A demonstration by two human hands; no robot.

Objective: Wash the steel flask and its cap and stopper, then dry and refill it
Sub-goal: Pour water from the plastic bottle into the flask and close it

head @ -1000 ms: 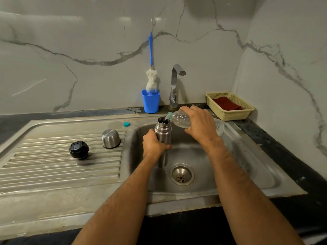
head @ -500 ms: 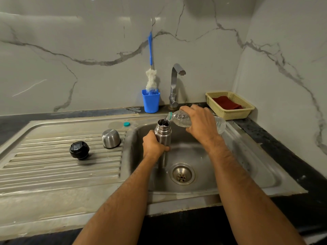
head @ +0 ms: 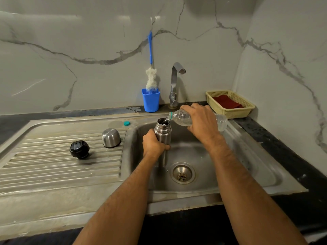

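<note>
Steel flask [head: 163,131] upright, mouth up, left grip [head: 153,145] clamped round it, right grip [head: 201,119] clamping tilted bottle [head: 182,117]

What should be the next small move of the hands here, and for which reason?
Probably keep the plastic bottle tilted until it empties: the right hand pours its water into the open steel flask, which the left hand holds upright over the sink. The stopper and cap wait on the drainboard.
</note>
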